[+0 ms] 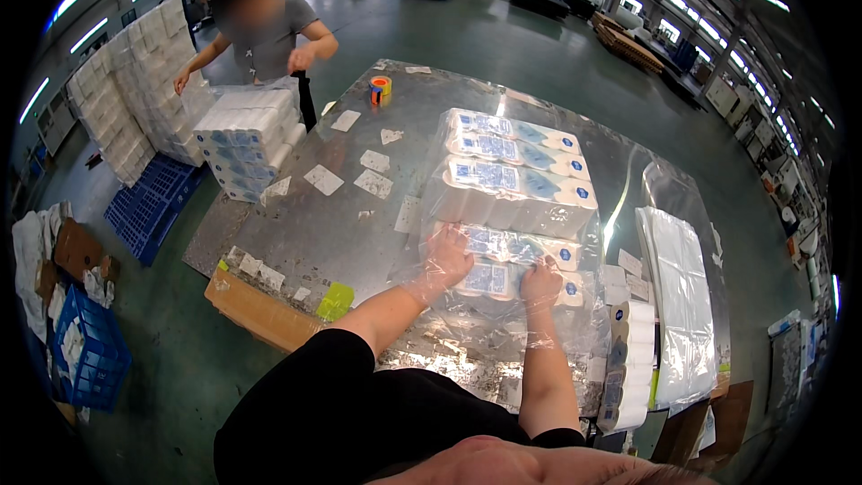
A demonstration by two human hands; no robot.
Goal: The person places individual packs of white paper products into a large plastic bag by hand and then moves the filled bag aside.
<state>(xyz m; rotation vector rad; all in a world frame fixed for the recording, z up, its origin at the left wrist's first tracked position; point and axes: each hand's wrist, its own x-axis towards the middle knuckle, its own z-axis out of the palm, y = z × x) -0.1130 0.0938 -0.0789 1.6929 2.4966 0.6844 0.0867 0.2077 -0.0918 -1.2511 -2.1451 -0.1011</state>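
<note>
A large clear plastic bag (431, 207) lies on the metal-topped table around several wrapped packs of white paper rolls (516, 178). Both of my forearms reach into its near end. My left hand (448, 253) has its fingers curled at the left end of a nearer roll pack (503, 242). Farther right, my right hand (541, 283) is closed on the front packs, next to the nearest roll pack (489, 279). The clear film covers both hands, and some fingertips are hidden.
At my right are another roll pack (628, 364) and a stack of flat clear bags (687, 305). Tape rolls (381, 88) and paper scraps lie on the table (350, 216). Across it, a person (269, 31) handles a bagged bundle (242, 139). A blue crate (90, 350) stands left.
</note>
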